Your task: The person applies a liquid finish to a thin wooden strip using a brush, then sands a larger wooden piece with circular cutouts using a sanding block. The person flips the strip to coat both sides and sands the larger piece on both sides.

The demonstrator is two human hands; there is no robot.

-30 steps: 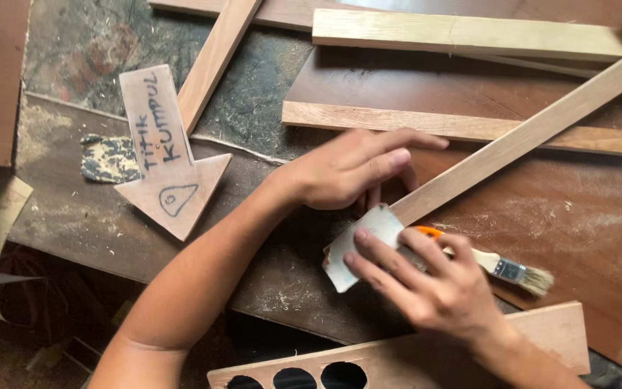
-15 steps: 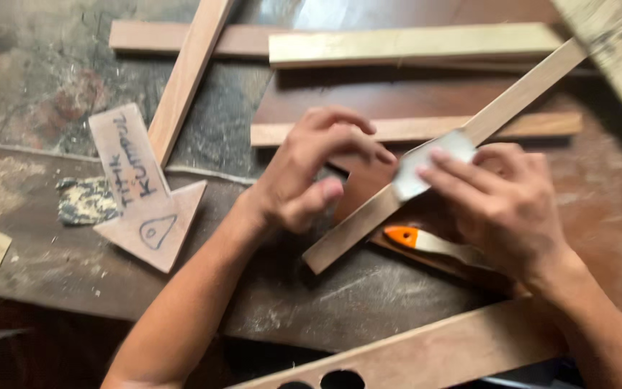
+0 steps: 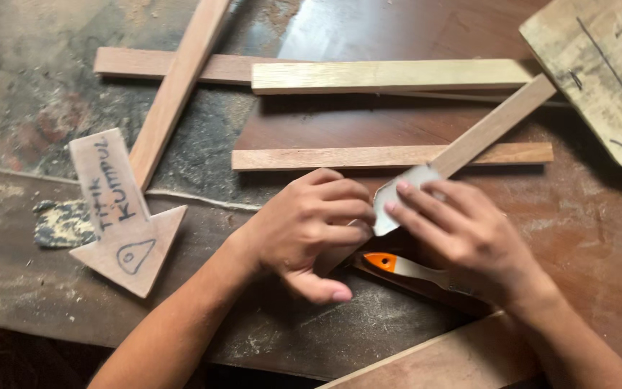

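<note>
A long pale wooden strip [image 3: 494, 126] runs diagonally from the upper right down to my hands. My left hand [image 3: 307, 230] grips the strip's lower end, fingers curled over it. My right hand [image 3: 462, 234] presses a small grey-white sheet, like sandpaper [image 3: 397, 198], flat against the strip with its fingertips. A brush with an orange handle end [image 3: 397, 266] lies on the table just below both hands, partly hidden under my right hand.
An arrow-shaped wooden sign [image 3: 120, 216] lies at the left beside a scrap of worn abrasive [image 3: 62, 225]. Several wooden slats [image 3: 390, 75] lie across the top. A marked board [image 3: 599, 72] sits at the upper right, another plank [image 3: 440, 360] at the bottom.
My right hand has slid the grey sheet up along the strip from its lower end. My left hand has closed on the strip. The view has shifted, hiding the brush bristles under my right hand.
</note>
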